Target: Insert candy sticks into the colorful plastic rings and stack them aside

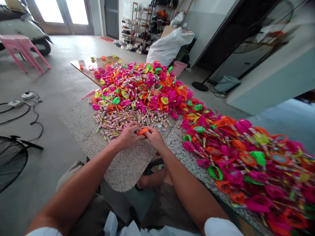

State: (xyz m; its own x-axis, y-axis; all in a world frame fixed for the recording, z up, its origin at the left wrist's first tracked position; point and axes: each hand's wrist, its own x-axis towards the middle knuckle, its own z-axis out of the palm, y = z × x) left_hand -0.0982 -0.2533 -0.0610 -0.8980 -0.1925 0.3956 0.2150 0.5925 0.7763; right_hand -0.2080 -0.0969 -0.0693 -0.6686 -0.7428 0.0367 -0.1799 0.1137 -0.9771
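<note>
Grey speckled worktop (pixel 124 177): bare, rounded near corner at 7 o'clock from the hands.
Left hand (pixel 129 135): grip closed on one end of the orange band (pixel 143 131), at its 9 o'clock side.
Right hand (pixel 155 138): grip pinched on the other end, 3 o'clock side.
Orange band, handling: held up between both hands; apparently worked by fingertips, which calls for a steady two-sided pinch. Fastening detail too small to tell.
Patterned tubes (pixel 112 125): loose, 10 to 12 o'clock, just beyond the hands.
Coloured watch-shaped bands (pixel 248 159): heaped at 3 and 12 o'clock.
White sack (pixel 163 47): far, 1 o'clock.
</note>
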